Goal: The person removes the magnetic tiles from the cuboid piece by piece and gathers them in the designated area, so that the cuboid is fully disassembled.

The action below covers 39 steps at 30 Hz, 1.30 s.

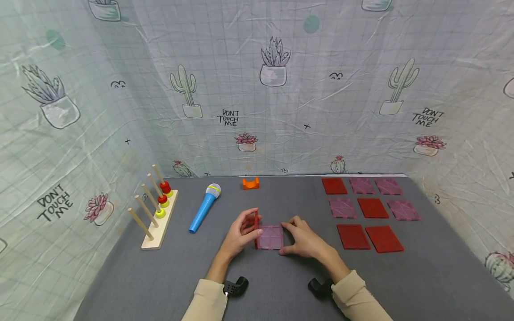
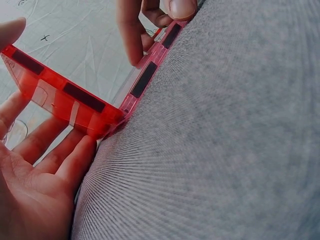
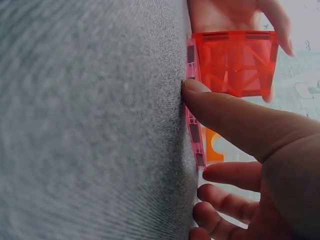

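Observation:
A red magnetic tile stands upright on the dark tabletop, its lower edge meeting a pink see-through magnetic tile that lies flat. My left hand holds the red tile from its outer side, fingers against that face. From the right, my right hand grips the pink tile at its edge; the thumb is at the near corner and the index finger at the far one. In the right wrist view, the right thumb covers part of the pink tile's edge. Dark strips show inside both tiles' edges.
Several red and pink tiles lie flat in rows on the right. A blue toy microphone and a wooden peg stand with red and yellow beads are on the left. An orange curved piece sits near the back edge, before a printed curtain.

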Available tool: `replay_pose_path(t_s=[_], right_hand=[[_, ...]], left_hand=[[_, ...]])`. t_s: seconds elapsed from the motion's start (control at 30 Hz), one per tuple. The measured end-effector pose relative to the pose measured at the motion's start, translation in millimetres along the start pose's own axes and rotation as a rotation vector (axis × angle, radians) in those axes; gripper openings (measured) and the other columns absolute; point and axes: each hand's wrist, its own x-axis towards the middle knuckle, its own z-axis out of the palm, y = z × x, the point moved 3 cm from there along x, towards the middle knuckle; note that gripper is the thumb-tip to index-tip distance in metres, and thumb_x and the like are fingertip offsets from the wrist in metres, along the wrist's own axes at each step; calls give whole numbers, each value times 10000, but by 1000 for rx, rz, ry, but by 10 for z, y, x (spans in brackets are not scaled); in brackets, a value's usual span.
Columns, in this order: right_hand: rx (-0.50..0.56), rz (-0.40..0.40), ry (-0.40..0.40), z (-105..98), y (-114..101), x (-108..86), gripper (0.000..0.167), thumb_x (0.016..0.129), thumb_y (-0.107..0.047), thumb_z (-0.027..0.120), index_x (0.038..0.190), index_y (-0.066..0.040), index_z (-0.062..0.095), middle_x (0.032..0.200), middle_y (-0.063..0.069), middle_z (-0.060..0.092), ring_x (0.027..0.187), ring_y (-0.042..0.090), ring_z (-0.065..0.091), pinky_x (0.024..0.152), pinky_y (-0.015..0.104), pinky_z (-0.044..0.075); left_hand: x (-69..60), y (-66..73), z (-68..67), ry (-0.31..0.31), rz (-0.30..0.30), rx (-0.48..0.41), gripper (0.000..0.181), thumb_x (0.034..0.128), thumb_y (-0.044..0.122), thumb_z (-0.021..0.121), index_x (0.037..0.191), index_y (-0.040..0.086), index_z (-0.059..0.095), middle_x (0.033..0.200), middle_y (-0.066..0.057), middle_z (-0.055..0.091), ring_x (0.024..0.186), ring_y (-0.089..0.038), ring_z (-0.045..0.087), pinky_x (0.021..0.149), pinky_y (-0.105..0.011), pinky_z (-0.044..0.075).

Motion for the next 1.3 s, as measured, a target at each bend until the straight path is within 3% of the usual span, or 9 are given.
replay_pose_path(t_s=[0.3, 0.6, 0.83, 1.07, 1.3], right_hand=[[1, 6, -16, 14, 21, 11, 833, 765, -388, 864, 1451, -67, 516, 1259, 92, 496, 1162, 258, 471, 1012, 495, 471], [79, 36, 12, 11, 51, 27, 760, 674, -340, 924, 1292, -43, 598, 1193, 90, 532, 1141, 260, 514, 1005, 495, 484], [151, 57, 11, -45, 102, 25, 736, 649, -264, 937, 1246, -19, 583, 1148, 85, 542, 1065, 219, 546, 963, 451, 500], [196, 4, 6, -143, 167, 25, 725, 652, -182, 924, 1231, 40, 550, 1024, 84, 549, 887, 177, 521, 765, 299, 454], [345, -12, -43, -212, 249, 9, 757, 698, -104, 882, 1309, 74, 471, 971, 124, 587, 811, 173, 526, 659, 224, 426]], left_hand=[[-10, 13, -3, -7, 24, -12, 608, 897, 13, 673, 1451, -27, 425, 1332, -361, 549, 1244, -509, 533, 1050, -352, 520], [-16, 11, -4, -26, 23, -30, 608, 908, 41, 656, 1454, -70, 412, 1390, -336, 539, 1273, -492, 536, 1008, -194, 502], [-29, -5, -15, -27, -8, 1, 636, 931, 118, 618, 1505, -28, 387, 1444, -290, 520, 1255, -432, 577, 986, -179, 511], [-24, -10, -24, -2, -23, 32, 640, 929, 113, 619, 1512, -18, 390, 1441, -273, 533, 1215, -470, 602, 963, -213, 540], [-31, 2, -14, 3, -74, 23, 657, 937, 111, 616, 1530, -10, 359, 1417, -290, 547, 1160, -467, 636, 918, -267, 579]])
